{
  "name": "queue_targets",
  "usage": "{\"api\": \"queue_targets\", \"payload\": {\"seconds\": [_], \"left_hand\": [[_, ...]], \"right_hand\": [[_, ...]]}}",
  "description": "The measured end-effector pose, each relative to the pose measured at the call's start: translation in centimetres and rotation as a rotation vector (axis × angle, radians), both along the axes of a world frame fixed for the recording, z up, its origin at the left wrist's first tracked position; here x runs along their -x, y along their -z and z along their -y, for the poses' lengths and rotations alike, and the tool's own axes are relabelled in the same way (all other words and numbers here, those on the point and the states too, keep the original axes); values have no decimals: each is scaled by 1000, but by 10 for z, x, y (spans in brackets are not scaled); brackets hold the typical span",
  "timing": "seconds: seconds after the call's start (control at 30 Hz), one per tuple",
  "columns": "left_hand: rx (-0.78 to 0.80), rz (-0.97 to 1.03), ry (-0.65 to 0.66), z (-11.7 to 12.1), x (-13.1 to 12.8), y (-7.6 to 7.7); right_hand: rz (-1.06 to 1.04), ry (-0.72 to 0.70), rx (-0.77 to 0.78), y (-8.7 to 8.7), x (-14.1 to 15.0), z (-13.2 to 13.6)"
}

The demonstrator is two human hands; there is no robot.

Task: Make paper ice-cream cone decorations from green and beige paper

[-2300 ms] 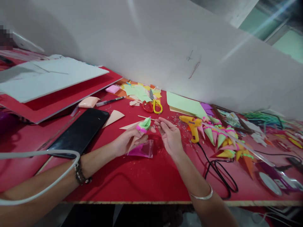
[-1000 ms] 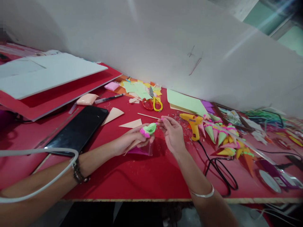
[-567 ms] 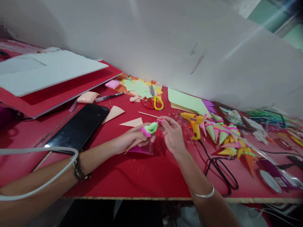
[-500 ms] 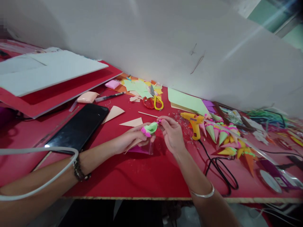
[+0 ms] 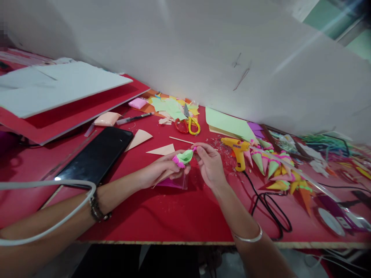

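Observation:
My left hand (image 5: 162, 170) is closed around a small paper cone, its pale point showing below the fingers. Green clay (image 5: 185, 156) tops the cone, with a bright pink clay band (image 5: 178, 161) around the rim. The thumb and forefinger of my right hand (image 5: 210, 162) pinch a tiny bit of pink clay (image 5: 194, 148) at the tip of the green clay. Behind those fingers a thin stick (image 5: 181, 139) lies on the red table. Below my left hand is a clear bag with pink contents (image 5: 174, 182), partly covered.
A yellow glue gun (image 5: 238, 150) with a black cord stands right, beside several finished clay-topped cones (image 5: 272, 166). Scissors (image 5: 188, 125) and paper scraps (image 5: 169, 109) lie behind. A black phone (image 5: 97, 156) and cut paper pieces (image 5: 140, 139) are left. A white cable (image 5: 66, 220) crosses my left forearm.
The left hand has shifted slightly right and tilted the cone toward the right hand. The pink bit in my right fingers has come up against the green tip.

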State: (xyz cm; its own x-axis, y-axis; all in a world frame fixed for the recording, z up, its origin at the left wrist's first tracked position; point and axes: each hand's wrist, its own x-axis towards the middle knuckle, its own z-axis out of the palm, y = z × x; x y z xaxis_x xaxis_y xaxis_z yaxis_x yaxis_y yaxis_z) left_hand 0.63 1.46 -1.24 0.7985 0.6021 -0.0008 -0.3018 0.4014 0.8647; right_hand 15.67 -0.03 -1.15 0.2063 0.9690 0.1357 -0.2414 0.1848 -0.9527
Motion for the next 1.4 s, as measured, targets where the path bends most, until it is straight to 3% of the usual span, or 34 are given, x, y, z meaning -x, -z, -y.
{"api": "queue_targets", "payload": {"seconds": [1.4], "left_hand": [[3,18,5,0,-1,0]], "right_hand": [[-100,-89,8,1,0,0]]}}
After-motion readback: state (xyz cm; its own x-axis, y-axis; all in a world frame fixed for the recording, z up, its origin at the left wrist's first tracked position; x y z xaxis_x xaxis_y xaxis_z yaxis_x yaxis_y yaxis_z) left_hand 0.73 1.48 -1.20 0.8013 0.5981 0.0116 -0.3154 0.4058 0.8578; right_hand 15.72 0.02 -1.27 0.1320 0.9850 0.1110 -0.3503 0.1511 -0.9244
